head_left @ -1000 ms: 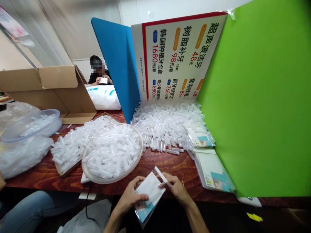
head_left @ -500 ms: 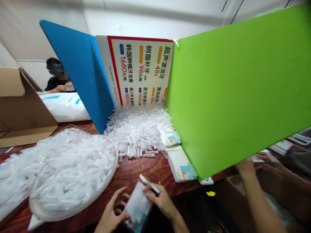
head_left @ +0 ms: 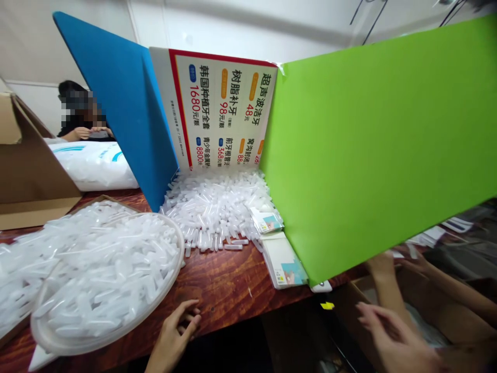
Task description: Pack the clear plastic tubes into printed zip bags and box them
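Note:
My left hand hangs over the front edge of the wooden table, fingers loosely curled, thumb apart, nothing in it. Far to the right, my right hand is stretched out above an open cardboard box; it is smeared by motion, its fingers look extended and no packet shows in them. Nearest my left hand is a round white tub heaped with small translucent plastic tubes. A stack of clear packets with white and teal printing lies at the foot of the green board.
More tubes are piled between the blue board, a printed price board and the green board. A co-worker's forearm reaches in at the right. Behind the blue board sits another person, beside a white plastic bag.
The clear packet that both hands held is out of them. My right hand has swung far right over the box; my left has stayed near the table edge. The view has shifted slightly.

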The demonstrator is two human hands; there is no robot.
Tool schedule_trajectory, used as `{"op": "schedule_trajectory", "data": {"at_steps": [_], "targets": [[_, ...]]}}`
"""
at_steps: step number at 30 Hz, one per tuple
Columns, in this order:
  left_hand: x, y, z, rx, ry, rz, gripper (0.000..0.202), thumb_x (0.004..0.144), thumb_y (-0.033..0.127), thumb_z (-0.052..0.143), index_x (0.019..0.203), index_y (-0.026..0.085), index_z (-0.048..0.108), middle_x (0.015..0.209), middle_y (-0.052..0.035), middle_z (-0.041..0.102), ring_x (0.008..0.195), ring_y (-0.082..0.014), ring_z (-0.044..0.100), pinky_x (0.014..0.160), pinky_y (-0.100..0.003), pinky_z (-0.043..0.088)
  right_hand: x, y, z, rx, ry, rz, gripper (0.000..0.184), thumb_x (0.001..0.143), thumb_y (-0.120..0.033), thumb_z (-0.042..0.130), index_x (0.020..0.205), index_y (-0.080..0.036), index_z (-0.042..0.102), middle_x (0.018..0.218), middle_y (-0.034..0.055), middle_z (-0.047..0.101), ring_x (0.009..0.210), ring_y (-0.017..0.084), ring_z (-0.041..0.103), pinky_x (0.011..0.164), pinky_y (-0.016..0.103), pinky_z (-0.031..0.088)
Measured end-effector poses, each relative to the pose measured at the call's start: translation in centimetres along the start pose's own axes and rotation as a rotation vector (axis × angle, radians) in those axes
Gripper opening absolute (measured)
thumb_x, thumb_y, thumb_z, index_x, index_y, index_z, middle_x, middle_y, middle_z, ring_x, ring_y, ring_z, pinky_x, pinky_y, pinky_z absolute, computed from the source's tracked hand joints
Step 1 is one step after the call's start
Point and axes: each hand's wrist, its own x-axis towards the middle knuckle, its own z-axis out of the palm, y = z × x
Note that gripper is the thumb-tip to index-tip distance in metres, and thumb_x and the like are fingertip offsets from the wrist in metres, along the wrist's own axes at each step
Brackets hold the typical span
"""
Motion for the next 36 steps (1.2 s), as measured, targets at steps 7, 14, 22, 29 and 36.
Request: {"op": "schedule_trajectory", "data": {"at_steps": [7,14,22,29,36], "targets": [[-0.8,1.3,0.1,0.055,0.011,-0.001,0.056,0.085,0.065,0.065,0.118,0.021,0.067,0.108,-0.0104,0.074,0.095,-0.0262,0.071,0.073,-0.031,0.057,-2.1,-6.7,11.0,-0.005,-0.132,-0.611,0.037,0.098,-0.025,0.045,0.127,-0.022,0.067,0.121,0.0091,0.074,0.101,0.027,0.072,0.086,0.041,0.057],[-0.5,2.5,2.6,-0.119,-0.012,0.002,0.058,0.083,0.067,0.066,0.114,0.019,0.068,0.1,-0.0104,0.075,0.089,-0.0255,0.071,0.077,-0.033,0.056,-2.0,-6.1,11.2,-0.005,0.099,-0.757,0.028,0.093,-0.013,0.062,0.117,-0.021,0.073,0.1,0.0088,0.08,0.083,0.024,0.074,0.082,0.04,0.057],[2.3,4.1,5.1,-0.363,0.078,-0.054,0.077,0.072,0.079,0.067,0.109,0.011,0.07,0.104,-0.0158,0.077,0.098,-0.0337,0.07,0.095,-0.046,0.052,-6.6,-16.6,16.8,0.378,-0.598,-1.015,0.031,0.098,-0.019,0.056,0.123,-0.029,0.071,0.104,0.007,0.078,0.082,0.023,0.07,0.073,0.037,0.056],[-1.1,4.2,-0.3,-0.363,0.034,-0.091,0.059,0.076,0.064,0.075,0.1,0.01,0.072,0.089,-0.0098,0.077,0.084,-0.0264,0.07,0.08,-0.035,0.053,1.6,-19.7,24.2,0.403,-0.543,-0.647,0.024,0.096,-0.024,0.052,0.104,-0.021,0.074,0.103,0.0142,0.072,0.1,0.03,0.065,0.092,0.045,0.05],[-3.2,4.1,-1.1,-0.355,-0.175,-0.109,0.052,0.075,0.058,0.079,0.097,0.011,0.075,0.087,-0.0093,0.076,0.079,-0.0238,0.068,0.07,-0.028,0.05,-0.2,-21.5,24.1,0.61,-0.664,-0.463,0.029,0.096,-0.043,0.055,0.111,-0.021,0.065,0.093,0.0092,0.072,0.075,0.023,0.067,0.071,0.036,0.055]]}}
